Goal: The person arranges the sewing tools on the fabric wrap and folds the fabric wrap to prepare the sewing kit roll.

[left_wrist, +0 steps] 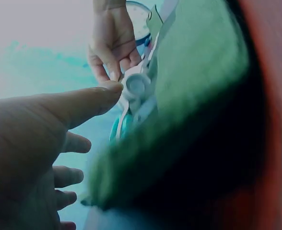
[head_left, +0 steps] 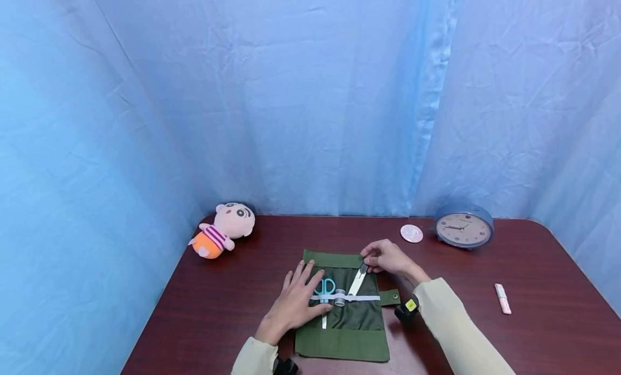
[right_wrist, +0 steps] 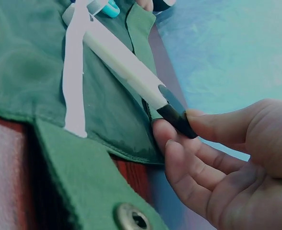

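A green fabric roll-up pouch (head_left: pixel 342 345) lies unfolded on the table, with a white elastic band (head_left: pixel 366 298) across its middle. Under the band sit teal-handled scissors (head_left: pixel 329 285) and a small grey-white roll (head_left: pixel 339 298). My left hand (head_left: pixel 295 305) rests on the pouch's left side, fingers spread, partly covering the scissors. At the upper right of the pouch, my right hand (head_left: pixel 385 256) pinches the black end of a slim white utility knife (right_wrist: pixel 126 67) between thumb and fingers. The knife's other end is at the band (right_wrist: pixel 74 91), slanting across the dark lining.
A plush doll (head_left: pixel 220 232) lies at the back left. A blue alarm clock (head_left: pixel 463 227) and a round white disc (head_left: pixel 411 234) are at the back right. A small white-and-pink item (head_left: pixel 503 298) lies on the right. The pouch's snap strap (head_left: pixel 390 297) sticks out rightward.
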Tool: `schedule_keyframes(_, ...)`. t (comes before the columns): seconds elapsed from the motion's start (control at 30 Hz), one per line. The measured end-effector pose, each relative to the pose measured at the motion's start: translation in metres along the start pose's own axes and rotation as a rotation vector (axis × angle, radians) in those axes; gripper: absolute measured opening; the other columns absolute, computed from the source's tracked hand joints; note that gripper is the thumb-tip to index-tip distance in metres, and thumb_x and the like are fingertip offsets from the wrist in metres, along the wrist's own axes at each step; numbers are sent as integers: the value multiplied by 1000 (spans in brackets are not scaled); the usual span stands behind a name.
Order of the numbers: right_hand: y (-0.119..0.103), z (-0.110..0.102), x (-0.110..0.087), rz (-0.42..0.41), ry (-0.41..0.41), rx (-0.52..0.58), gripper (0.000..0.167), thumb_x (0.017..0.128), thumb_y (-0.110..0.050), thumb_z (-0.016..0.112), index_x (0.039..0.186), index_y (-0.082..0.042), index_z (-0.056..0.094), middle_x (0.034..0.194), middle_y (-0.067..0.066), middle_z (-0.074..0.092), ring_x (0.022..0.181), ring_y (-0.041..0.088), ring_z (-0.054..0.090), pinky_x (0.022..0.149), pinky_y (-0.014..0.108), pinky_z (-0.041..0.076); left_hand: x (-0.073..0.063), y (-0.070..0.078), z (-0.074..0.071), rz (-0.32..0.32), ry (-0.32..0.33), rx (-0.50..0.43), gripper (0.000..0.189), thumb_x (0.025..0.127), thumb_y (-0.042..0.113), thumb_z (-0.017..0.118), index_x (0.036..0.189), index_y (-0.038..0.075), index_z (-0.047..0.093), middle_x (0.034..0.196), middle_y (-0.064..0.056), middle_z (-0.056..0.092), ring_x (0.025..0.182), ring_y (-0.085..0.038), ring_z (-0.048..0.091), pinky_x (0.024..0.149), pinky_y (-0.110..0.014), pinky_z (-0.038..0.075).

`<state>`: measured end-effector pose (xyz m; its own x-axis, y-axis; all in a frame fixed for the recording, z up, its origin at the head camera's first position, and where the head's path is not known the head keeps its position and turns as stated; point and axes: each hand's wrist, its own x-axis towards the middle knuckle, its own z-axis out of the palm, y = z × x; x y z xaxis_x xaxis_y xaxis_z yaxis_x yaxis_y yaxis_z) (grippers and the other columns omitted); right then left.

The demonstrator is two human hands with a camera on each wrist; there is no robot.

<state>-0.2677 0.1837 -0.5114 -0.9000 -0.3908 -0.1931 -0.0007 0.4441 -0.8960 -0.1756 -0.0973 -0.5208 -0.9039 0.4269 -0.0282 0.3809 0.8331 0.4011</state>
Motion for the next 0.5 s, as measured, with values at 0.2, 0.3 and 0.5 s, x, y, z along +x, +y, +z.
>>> schedule_keyframes(0.2, 3, 2, 4, -15, 23, -5, 20, 93, 2, 64, 110, 11, 66, 86, 13, 73, 68, 12, 69, 62, 28, 58, -9, -12, -3, -8, 13, -20, 77, 90, 54, 67, 153, 15, 43, 166, -16, 26, 155, -42, 20, 118, -67, 24)
schedule_keyframes(0.3, 3, 3, 5, -25, 30, -9, 20, 93, 1, 64, 110, 11, 66, 87, 14, 74, 69, 13, 70, 62, 28, 57, -11, -16, -3, -13, 12, -38, 77, 91, 53, 67, 153, 15, 43, 166, -17, 26, 155, -43, 19, 118, -68, 23)
schedule_keyframes(0.5, 2, 7, 8, -9, 59, -23, 19, 94, -1, 64, 111, 8, 67, 90, 14, 74, 71, 15, 70, 64, 30, 57, -16, -20, -1, -30, 1, -28, 77, 90, 54, 68, 152, 14, 44, 166, -17, 25, 155, -42, 19, 118, -67, 24)
